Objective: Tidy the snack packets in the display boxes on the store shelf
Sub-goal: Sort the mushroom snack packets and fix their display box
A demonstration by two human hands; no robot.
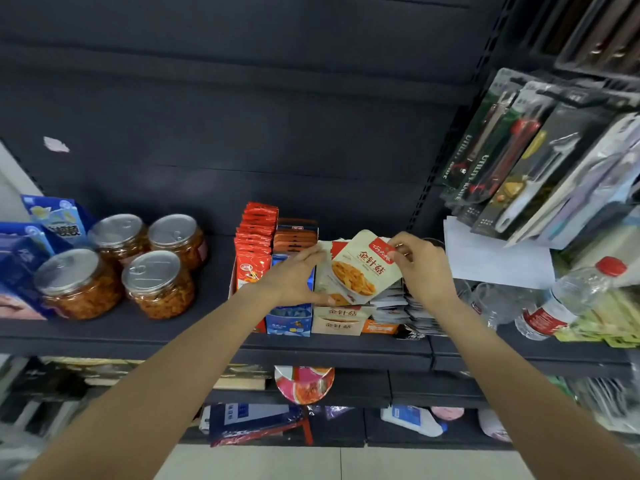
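Note:
A cream snack packet (360, 268) with a red label is tilted above the cream display box (337, 322) on the dark shelf. My right hand (420, 268) pinches the packet's top right corner. My left hand (294, 277) lies with straight fingers against the left side of the cream packets, over the blue display box (289, 322). Left of it, red packets (256, 237) stand in a row in their box. Dark orange packets (296, 235) stand behind the blue box. Grey and white packets (398, 304) lie piled to the right of the cream box.
Several jars (114, 265) with foil lids stand at the left, beside blue boxes (31, 237). Water bottles (568, 299) lie at the right under hanging utility knives (512, 157) and a white sheet (491, 258). A lower shelf (304, 386) holds more goods.

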